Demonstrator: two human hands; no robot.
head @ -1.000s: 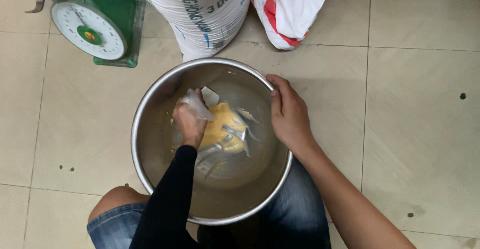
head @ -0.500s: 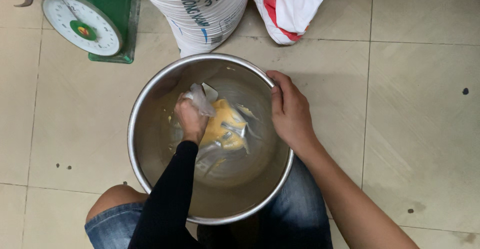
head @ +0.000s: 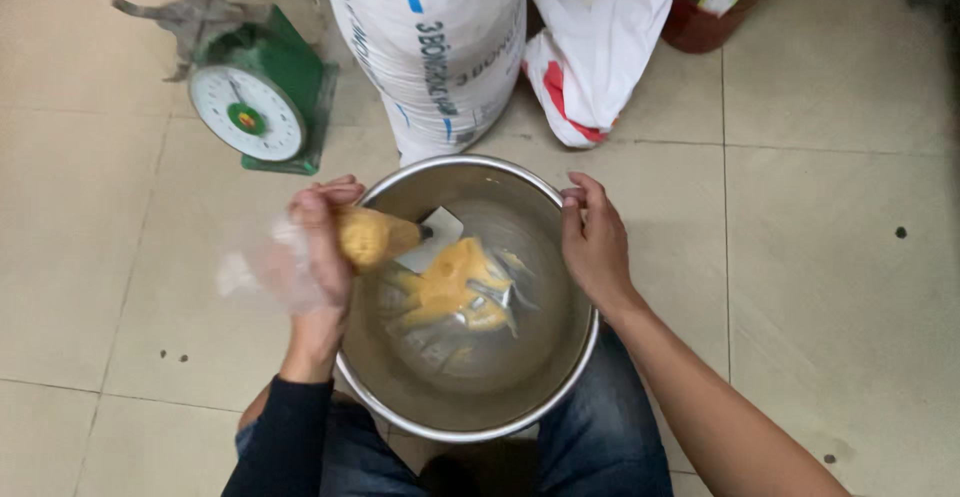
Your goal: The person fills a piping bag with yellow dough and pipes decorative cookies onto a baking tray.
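A floor (head: 830, 287) of pale square tiles, crossed by thin grout lines and marked with a few dark specks, is seen from above. At the far side a green dial scale (head: 255, 107) is stood at the left, a large white sack (head: 435, 47) is set upright beside it, a white and red plastic bag (head: 595, 57) is slumped next to that, and part of a red container (head: 715, 2) is cut off by the top edge.

A steel bowl (head: 470, 412) is placed on the floor between the knees, which are clad in blue jeans. Yellow paste in clear plastic (head: 455, 292) is seen lying inside it.

The left hand (head: 320, 257) is closed around a clear bag of yellow filling (head: 370, 237), which is held over the bowl's left rim with its narrow end pointed inward. The right hand (head: 595, 242) is laid on the right rim, fingers loosely curled and nothing gripped besides the rim.

Compared with half a second ago, the left hand has been lifted out of the bowl to its left rim, and the bag has been raised with it. The right hand has been kept on the rim.
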